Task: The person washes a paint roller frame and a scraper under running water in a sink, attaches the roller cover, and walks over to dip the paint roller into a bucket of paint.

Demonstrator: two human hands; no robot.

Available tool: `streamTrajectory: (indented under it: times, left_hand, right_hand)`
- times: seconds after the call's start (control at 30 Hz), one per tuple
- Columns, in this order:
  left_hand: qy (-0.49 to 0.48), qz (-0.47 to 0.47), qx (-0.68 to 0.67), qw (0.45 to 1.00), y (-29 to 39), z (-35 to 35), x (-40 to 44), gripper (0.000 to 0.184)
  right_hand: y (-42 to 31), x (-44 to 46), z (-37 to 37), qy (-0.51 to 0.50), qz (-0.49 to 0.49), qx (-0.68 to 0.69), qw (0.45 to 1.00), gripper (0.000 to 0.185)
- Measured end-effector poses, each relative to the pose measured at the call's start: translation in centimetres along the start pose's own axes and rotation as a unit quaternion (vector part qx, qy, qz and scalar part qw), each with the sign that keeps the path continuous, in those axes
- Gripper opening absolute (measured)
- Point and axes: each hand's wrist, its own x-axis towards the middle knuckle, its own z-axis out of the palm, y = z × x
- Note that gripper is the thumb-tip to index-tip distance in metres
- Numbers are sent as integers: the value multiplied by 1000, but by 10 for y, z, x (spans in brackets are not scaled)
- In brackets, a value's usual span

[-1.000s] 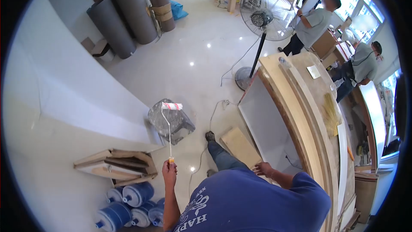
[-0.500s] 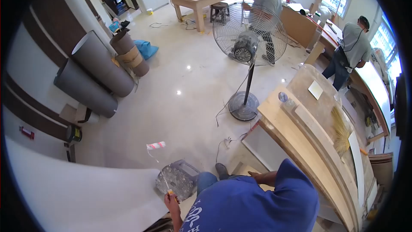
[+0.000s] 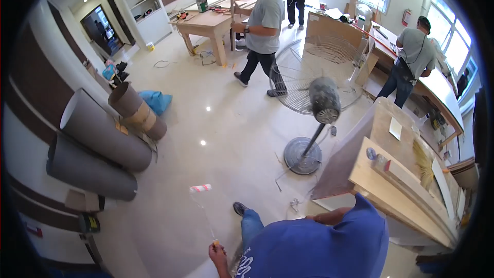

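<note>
My left hand [image 3: 218,255] is closed around the handle of a paint roller [image 3: 200,189], held out in front of me above the floor. Its pink-and-white striped sleeve sits at the far end of a thin wire frame. My right forearm [image 3: 332,217] bends in beside my blue shirt [image 3: 314,249]. Most of the right hand is hidden in front of my body, so its fingers cannot be made out. Nearest that arm is a wooden workbench [image 3: 401,195] carrying a long block and a straw brush [image 3: 423,159].
A pedestal fan [image 3: 324,100] stands ahead, its cord on the floor. Large rolled sheets [image 3: 103,128] and a blue bag [image 3: 156,102] lie left. A co-worker [image 3: 265,20] walks with a long board near a wooden table [image 3: 206,23]. Another person [image 3: 411,56] works at the right bench.
My view has turned and I have stepped forward, past the speckled stool. The roller stays in my left hand. The co-worker has moved left, and another person shows at the back.
</note>
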Motion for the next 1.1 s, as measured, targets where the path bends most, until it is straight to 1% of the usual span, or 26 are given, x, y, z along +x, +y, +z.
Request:
streamTrajectory:
  times: [0.13,0.23,0.33,0.37,0.47,0.6,0.8,0.87,0.93,1.07,1.1]
  left_hand:
    - [-54,-26,75,995,83,1,94,16]
    - [-96,4,143,985,130,5,168,18]
    - [-135,36,178,974,181,21,227,19]
    - [-144,48,184,971,195,28,245,19]
    - [-177,42,165,969,230,50,298,20]
    - [-201,33,164,965,270,91,363,21]
    - [-213,38,186,959,327,159,473,20]
    - [-216,45,195,956,355,185,507,20]
    - [-199,39,194,960,384,216,538,20]
    - [-199,45,183,962,423,262,609,17]
    - [-206,42,178,961,431,275,627,17]
  right_hand:
    - [-143,43,-25,10,-30,-72,997,67]
    - [-255,64,-35,34,-63,-125,990,67]
    - [-324,75,-56,53,-67,-130,988,68]
    - [-340,79,-65,57,-64,-125,988,69]
    - [-382,94,-96,50,-49,-90,993,70]
    - [-416,126,-149,24,-29,-12,999,71]
    - [-496,194,-268,-13,-11,74,997,73]
    - [-524,213,-311,-25,-2,102,994,73]
    - [-543,229,-353,-27,-1,138,990,74]
    - [-538,235,-394,19,-73,273,959,54]
    - [-546,219,-408,32,-77,272,959,51]
